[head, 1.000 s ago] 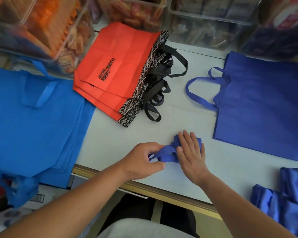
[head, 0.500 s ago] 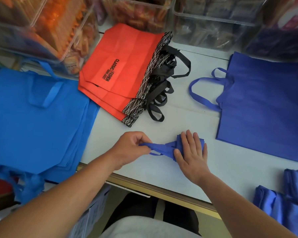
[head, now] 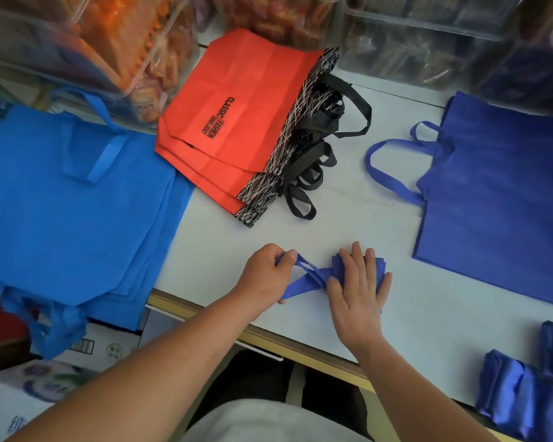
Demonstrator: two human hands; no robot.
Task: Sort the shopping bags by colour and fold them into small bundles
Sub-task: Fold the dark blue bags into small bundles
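A dark blue bag, folded into a small bundle (head: 380, 266), lies on the white table (head: 348, 218) near its front edge. My right hand (head: 358, 291) presses flat on the bundle and hides most of it. Its two handle straps (head: 307, 277) stretch out to the left, where my left hand (head: 265, 275) grips their ends. A flat dark blue bag (head: 505, 199) lies at the right, a stack of red bags (head: 237, 122) with black handles at the back, and a stack of light blue bags (head: 67, 202) at the left. Finished dark blue bundles (head: 533, 393) sit at the bottom right.
Clear plastic bins of packaged goods (head: 134, 43) line the back of the table. The light blue stack hangs over the table's left edge above cardboard boxes (head: 45, 378). A yellow strip (head: 268, 333) runs along the table's front edge.
My left hand has drawn the handle straps out to the left, away from the bundle. My right hand has stayed pressed on the bundle.
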